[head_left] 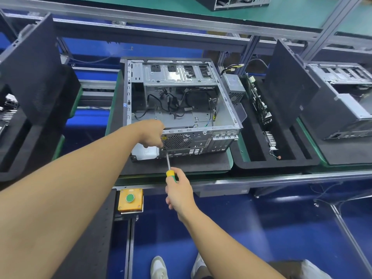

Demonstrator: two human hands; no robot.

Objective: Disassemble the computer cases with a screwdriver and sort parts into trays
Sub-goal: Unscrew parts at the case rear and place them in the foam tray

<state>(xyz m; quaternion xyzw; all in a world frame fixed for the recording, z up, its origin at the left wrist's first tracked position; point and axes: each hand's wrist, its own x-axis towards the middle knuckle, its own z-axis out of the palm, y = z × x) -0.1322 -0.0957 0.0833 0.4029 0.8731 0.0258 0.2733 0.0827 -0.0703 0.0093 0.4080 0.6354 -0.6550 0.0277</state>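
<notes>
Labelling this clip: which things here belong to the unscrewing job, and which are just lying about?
Job: open computer case, screwdriver, right hand gripping its handle, left hand at the case's rear, foam tray of removed boards.
Lying about: yellow button box, leaning black panel, neighbouring case.

open case (181, 101) left of parts tray (277, 164)

Right hand (179, 191) holds screwdriver (168, 161) against open computer case (181, 109); left hand (153, 133) steadies its tip.
</notes>
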